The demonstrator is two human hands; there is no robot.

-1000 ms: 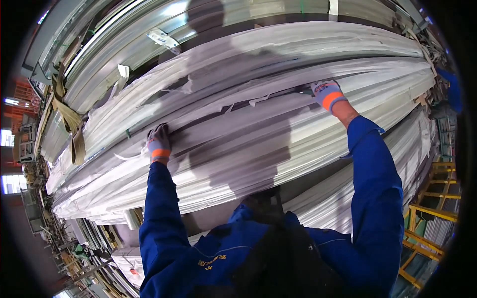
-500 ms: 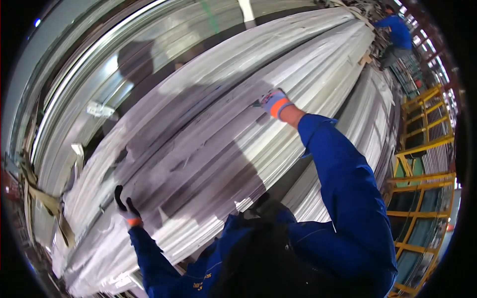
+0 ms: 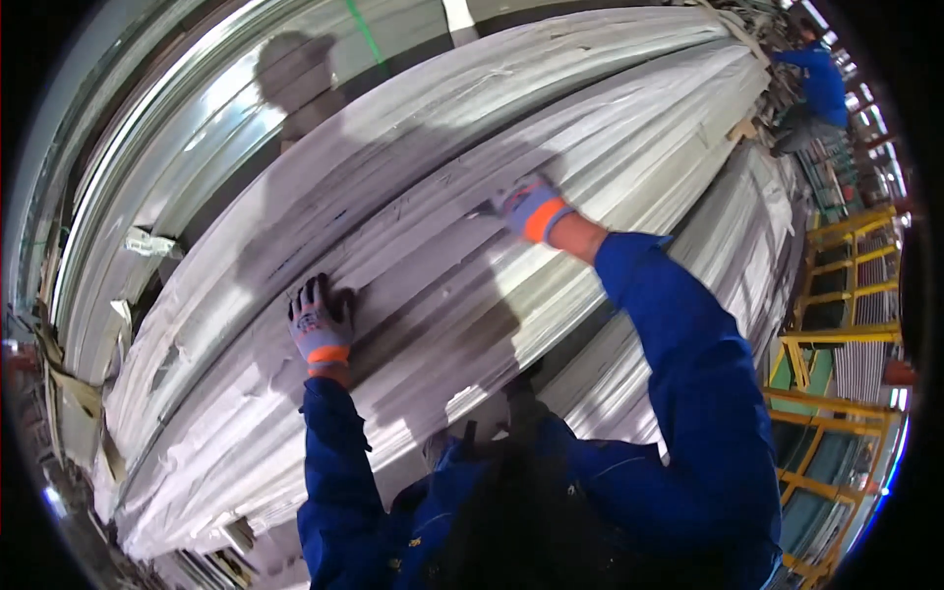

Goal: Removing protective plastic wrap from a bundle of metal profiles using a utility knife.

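Long bundles wrapped in whitish sheeting [image 3: 413,261] stretch diagonally across the view in front of me. My left hand [image 3: 320,324], in a grey-purple glove with an orange cuff, rests on the near bundle, fingers spread and holding nothing. Farther along the same bundle, my right hand [image 3: 531,206], gloved alike, is closed just at the wrapping. A small, dark, pointed thing sticks out from its left side; blur and the fingers hide what kind it is. Short dark marks show on the sheeting between my hands.
Beyond the bundles lie bare long metal profiles [image 3: 211,123], with a crumpled pale scrap [image 3: 152,243] on them. A co-worker in blue [image 3: 821,84] stands at the far right end. Yellow metal racks [image 3: 851,334] stand on the right. Torn wrapping [image 3: 84,398] hangs at the left.
My left hand has moved up and right, onto the bundle's wrapping. My right hand has shifted slightly left along the bundle. The view has also shifted a little.
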